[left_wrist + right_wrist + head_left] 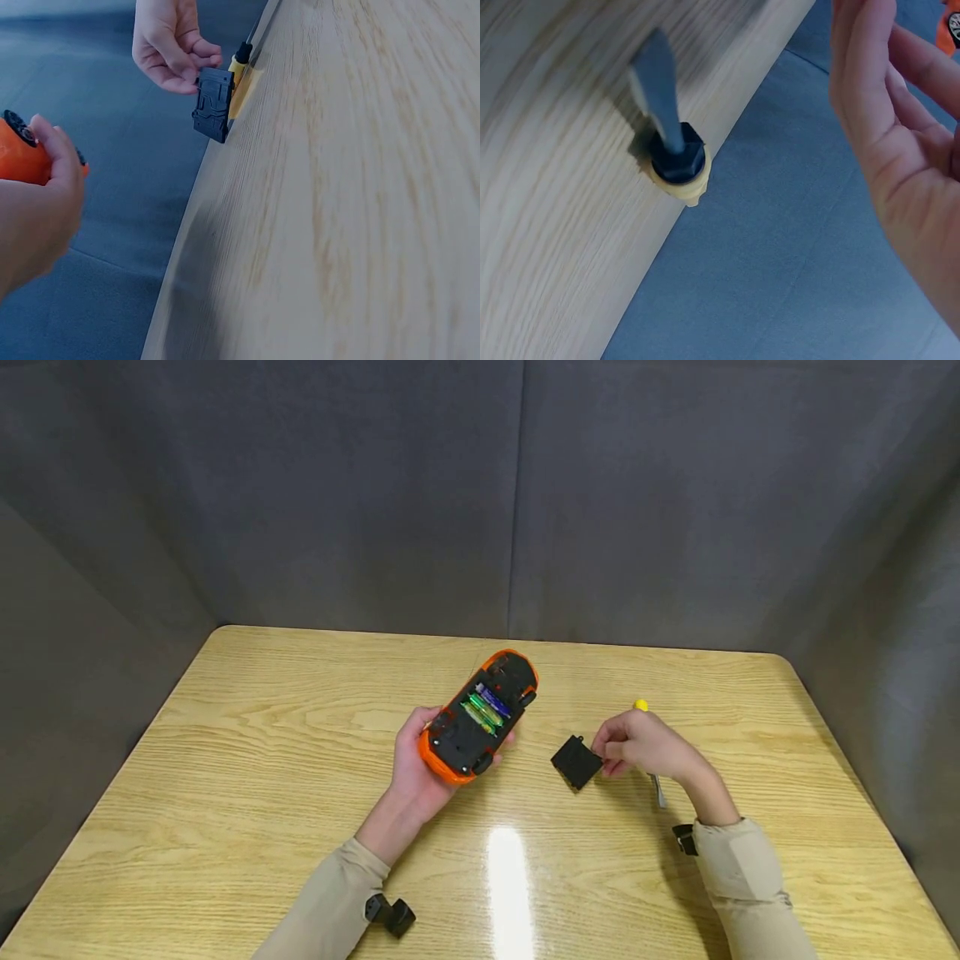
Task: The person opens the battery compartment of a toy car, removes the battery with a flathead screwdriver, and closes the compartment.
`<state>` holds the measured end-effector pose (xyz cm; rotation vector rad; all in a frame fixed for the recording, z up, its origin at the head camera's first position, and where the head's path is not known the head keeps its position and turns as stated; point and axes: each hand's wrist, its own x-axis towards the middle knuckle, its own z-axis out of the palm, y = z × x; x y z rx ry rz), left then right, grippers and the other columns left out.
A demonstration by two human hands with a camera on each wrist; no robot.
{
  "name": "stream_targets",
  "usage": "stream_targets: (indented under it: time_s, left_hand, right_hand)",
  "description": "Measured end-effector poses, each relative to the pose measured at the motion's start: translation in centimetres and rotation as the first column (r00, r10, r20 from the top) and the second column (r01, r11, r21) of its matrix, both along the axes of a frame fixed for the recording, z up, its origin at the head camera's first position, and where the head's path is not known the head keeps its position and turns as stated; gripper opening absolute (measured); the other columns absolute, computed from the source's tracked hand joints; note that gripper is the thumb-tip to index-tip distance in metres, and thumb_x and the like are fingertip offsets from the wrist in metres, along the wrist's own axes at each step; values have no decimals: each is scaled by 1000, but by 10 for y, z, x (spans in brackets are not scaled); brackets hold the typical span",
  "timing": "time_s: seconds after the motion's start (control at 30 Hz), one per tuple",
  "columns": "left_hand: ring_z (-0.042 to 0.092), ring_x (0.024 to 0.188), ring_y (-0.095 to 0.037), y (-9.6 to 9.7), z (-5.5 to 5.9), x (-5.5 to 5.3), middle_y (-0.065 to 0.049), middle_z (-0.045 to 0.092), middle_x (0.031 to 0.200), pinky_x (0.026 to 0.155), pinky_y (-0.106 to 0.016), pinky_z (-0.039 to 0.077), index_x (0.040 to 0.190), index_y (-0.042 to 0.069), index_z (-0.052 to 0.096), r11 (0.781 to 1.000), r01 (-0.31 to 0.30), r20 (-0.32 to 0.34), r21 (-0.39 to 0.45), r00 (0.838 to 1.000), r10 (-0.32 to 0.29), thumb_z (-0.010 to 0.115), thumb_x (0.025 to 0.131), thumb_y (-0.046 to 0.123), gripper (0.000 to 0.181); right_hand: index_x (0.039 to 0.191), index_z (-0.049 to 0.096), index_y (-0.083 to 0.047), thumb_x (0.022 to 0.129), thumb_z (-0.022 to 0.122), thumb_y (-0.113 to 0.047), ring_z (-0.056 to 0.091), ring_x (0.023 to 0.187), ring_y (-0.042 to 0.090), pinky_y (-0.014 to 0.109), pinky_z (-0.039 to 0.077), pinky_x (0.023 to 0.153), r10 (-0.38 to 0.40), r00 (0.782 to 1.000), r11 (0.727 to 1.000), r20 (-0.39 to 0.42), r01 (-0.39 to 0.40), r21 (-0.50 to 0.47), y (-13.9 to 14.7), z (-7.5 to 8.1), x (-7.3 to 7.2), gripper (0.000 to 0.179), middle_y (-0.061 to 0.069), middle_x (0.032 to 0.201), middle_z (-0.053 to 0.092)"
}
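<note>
Turned underside up, an orange toy car (450, 737) lies in my left hand (415, 775), whose fingers and thumb grip its sides. Its battery bay is uncovered, showing several batteries (483, 713) with green and purple wrappers. To the right, my right hand (633, 745) pinches a black battery cover (576, 763) by one edge. The left wrist view shows the moulded face of this battery cover (214, 103) between thumb and fingers. Partly hidden beneath the right hand is a screwdriver (678, 161) with a yellow handle and flat metal blade, lying on the table.
The wooden table (247, 760) spreads out under both arms, with rounded far corners. Grey cloth (360, 502) hangs behind it and along both sides. Small black cameras (390, 915) sit on the wrists over beige sleeves.
</note>
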<state>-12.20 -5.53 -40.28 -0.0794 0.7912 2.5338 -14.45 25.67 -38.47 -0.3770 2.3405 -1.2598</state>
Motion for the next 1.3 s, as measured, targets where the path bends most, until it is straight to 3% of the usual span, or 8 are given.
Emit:
stream_targets:
  time_s: [0.2, 0.37, 0.47, 0.6, 0.8, 0.97, 1.13, 1.3]
  left_hand:
    - [48, 137, -47, 1, 0, 1, -18, 49, 149, 109, -43, 52, 157, 14, 38, 990, -13, 8, 139, 1000, 12, 45, 105, 40, 59]
    - [22, 152, -50, 1, -1, 1, -20, 38, 158, 125, -52, 31, 159, 13, 35, 971, 15, -3, 238, 1000, -15, 55, 90, 17, 72]
    - [35, 146, -52, 1, -2, 1, -21, 36, 159, 118, -56, 42, 159, 14, 35, 969, 37, -28, 245, 999, -32, 61, 86, 15, 78]
    - [53, 132, -49, 0, -2, 1, -22, 36, 158, 108, -57, 52, 161, 16, 32, 969, 90, -57, 231, 995, -79, 49, 105, 26, 60]
    - [55, 129, -46, -1, -2, 0, -22, 46, 150, 104, -57, 55, 161, 13, 30, 969, 225, -75, 99, 973, -218, 47, 108, 34, 60]
    - [57, 127, -47, 0, -2, 0, -20, 54, 142, 94, -55, 60, 160, 8, 29, 927, 372, -106, -51, 921, -375, 40, 108, 43, 63]
    - [63, 118, -43, 1, -3, 1, -18, 57, 135, 87, -54, 62, 156, 4, 31, 890, 439, -152, -123, 878, -454, 30, 109, 48, 64]
    - [60, 122, -36, 1, -4, 0, -17, 52, 139, 93, -66, 57, 154, 5, 34, 927, 345, -92, -146, 929, -360, 32, 109, 52, 65]
  right_hand:
    - [91, 66, 8, 97, 52, 13, 71, 72, 25, 42, 67, 66, 60, 998, 994, -2, -59, 92, 1, -4, 0, 16, 11, 79, 66]
    - [91, 65, 6, 97, 53, 13, 68, 71, 23, 40, 66, 64, 122, 992, 982, 26, -125, 144, 1, -5, 1, 15, 11, 80, 65]
    - [90, 65, 5, 97, 55, 13, 68, 70, 22, 39, 65, 63, 142, 989, 977, 39, -146, 153, 0, -6, 2, 15, 11, 80, 65]
    - [87, 64, 5, 95, 56, 15, 68, 67, 21, 37, 65, 61, 149, 988, 974, 48, -155, 164, 0, -8, 1, 15, 10, 78, 65]
    - [93, 67, 4, 102, 55, 3, 67, 68, 22, 35, 64, 59, 104, 994, 975, -38, -95, 203, 0, -5, 1, 15, 9, 78, 67]
    - [119, 61, 12, 110, 51, -14, 71, 85, 35, 46, 66, 74, -74, 991, 996, -109, 67, -64, -5, 6, 2, 29, 21, 96, 69]
    - [143, 46, 10, 109, 54, -19, 72, 96, 36, 56, 64, 85, -45, 998, 952, 34, 53, -300, -17, 16, 8, 45, 25, 119, 63]
    - [141, 46, 9, 103, 63, -9, 73, 80, 32, 58, 64, 82, -72, 992, 935, 99, 102, -340, -24, 14, 9, 44, 18, 106, 62]
